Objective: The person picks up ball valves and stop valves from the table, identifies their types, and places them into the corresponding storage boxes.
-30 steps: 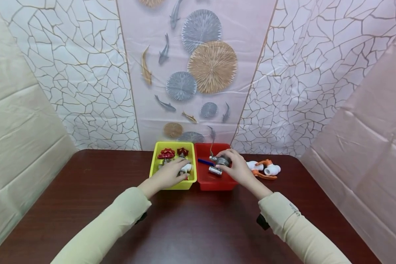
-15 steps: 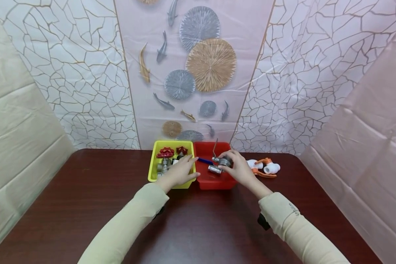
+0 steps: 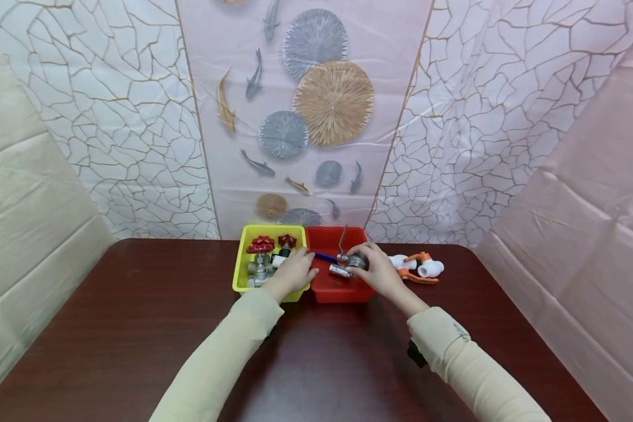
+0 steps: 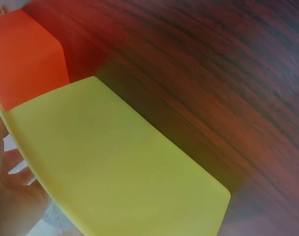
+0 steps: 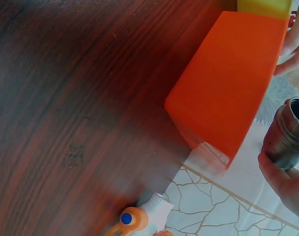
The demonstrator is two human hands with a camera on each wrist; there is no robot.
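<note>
My right hand (image 3: pixel 378 271) grips a large metal ball valve (image 3: pixel 356 261) over the red bin (image 3: pixel 343 296), thumb and fingers around its body. A thin metal lever rises from that valve. In the right wrist view the valve (image 5: pixel 282 142) shows its round open end above the bin's rim. Beside it in the red bin lies a smaller metal valve (image 3: pixel 339 271) with a blue handle (image 3: pixel 325 258). My left hand (image 3: pixel 293 271) hovers over the right side of the yellow bin (image 3: pixel 236 269), fingers relaxed and reaching toward the red bin. In the left wrist view its fingers (image 4: pixel 24 177) hold nothing visible.
Metal valves with red handwheels (image 3: pixel 261 249) and a white piece (image 3: pixel 278 261) lie in the yellow bin. The two bins stand side by side near the table's back edge. White plastic valves (image 3: pixel 429 268) with orange handles lie on the table right of the red bin.
My left hand has moved right, from over the middle of the yellow bin to its border with the red bin. The right hand keeps its grip on the large valve, nearly unmoved.
</note>
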